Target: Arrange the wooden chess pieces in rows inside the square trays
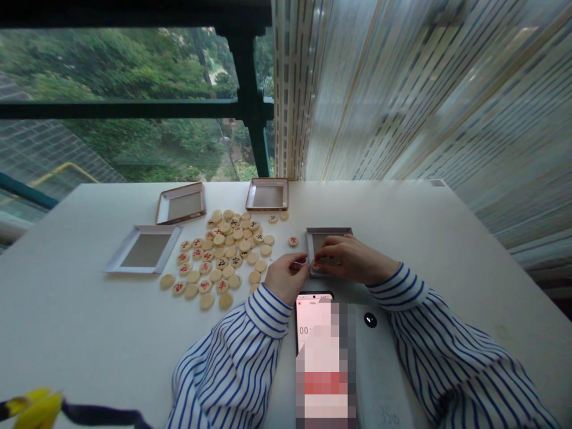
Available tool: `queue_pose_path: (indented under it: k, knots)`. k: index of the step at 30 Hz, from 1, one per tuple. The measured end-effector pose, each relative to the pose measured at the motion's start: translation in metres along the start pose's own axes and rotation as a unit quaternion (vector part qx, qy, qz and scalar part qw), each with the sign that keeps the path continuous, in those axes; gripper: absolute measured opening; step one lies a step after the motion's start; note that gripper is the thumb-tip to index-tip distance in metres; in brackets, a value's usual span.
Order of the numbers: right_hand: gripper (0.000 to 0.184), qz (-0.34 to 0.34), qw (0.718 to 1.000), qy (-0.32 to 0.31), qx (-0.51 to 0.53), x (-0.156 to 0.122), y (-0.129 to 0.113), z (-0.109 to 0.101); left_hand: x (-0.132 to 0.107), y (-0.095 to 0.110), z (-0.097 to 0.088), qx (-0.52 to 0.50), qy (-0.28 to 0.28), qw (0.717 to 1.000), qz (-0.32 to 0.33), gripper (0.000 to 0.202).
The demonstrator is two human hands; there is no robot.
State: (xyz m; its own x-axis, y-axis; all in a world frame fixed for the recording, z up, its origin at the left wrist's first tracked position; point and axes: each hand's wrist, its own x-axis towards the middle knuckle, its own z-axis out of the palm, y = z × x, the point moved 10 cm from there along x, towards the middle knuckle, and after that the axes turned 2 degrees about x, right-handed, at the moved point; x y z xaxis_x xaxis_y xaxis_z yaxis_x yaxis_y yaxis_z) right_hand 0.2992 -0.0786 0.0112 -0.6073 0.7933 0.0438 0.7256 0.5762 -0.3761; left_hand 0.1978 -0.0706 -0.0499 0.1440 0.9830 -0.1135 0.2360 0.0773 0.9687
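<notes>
My right hand [355, 257] reaches into a small shallow box [328, 230], its bent fingers at a round wooden xiangqi piece [315, 263] with a red mark in the near left corner. Beside the box's left wall is my left hand [286, 277], fingers curled with a gap between thumb and forefinger. Nothing shows in it, though part of its grip is hidden. Left of the hands lies a loose heap of xiangqi pieces [229, 241], some showing red or black characters, others plain side up. One red-marked piece [293, 241] lies alone between the heap and the box.
Three more shallow boxes or lids stand on the white table [89, 322]: a white one [114, 262] at left, a brown-edged one [164, 205] behind it, another [268, 208] at back. A phone [315, 316] and a white device [384, 369] lie before me.
</notes>
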Motion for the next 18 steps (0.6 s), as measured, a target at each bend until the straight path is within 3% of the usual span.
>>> queue_pose_path:
  k: [18]
  knots:
    - [0.024,0.016,0.999,-0.028,-0.021,0.002,0.002,0.006,-0.002,0.016,0.002,0.146,-0.007,0.987,0.064,0.023]
